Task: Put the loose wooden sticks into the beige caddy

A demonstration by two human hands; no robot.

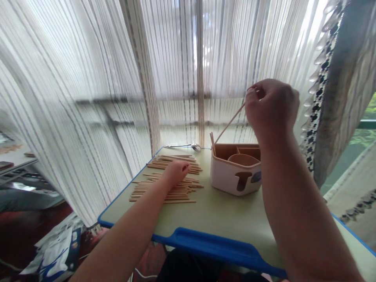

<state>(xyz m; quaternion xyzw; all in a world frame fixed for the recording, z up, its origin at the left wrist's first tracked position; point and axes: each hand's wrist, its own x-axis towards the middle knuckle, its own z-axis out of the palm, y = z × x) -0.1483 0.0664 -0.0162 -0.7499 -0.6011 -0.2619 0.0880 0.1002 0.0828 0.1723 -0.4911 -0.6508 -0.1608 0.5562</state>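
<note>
My right hand [272, 105] is raised above the storage box, its fingers pinching the upper end of a chopstick [230, 123]. The chopstick slants down to the left, its lower end at the box's back left corner. A few other chopsticks [212, 140] stand upright in that corner. The box [223, 176] is white outside and brown inside, with dividers and a round cup section; my right forearm hides its right side. My left hand [177, 172] rests over the loose chopsticks [161, 192] with fingers curled closed; whatever they hold is hidden. Those chopsticks lie roughly parallel in two groups.
A metal spoon [195, 147] lies at the far edge of the pale table [217, 215], which has a blue rim and a blue front ledge [211, 244]. Sheer striped curtains [176, 70] hang right behind. Plastic packaging [58, 250] lies at lower left.
</note>
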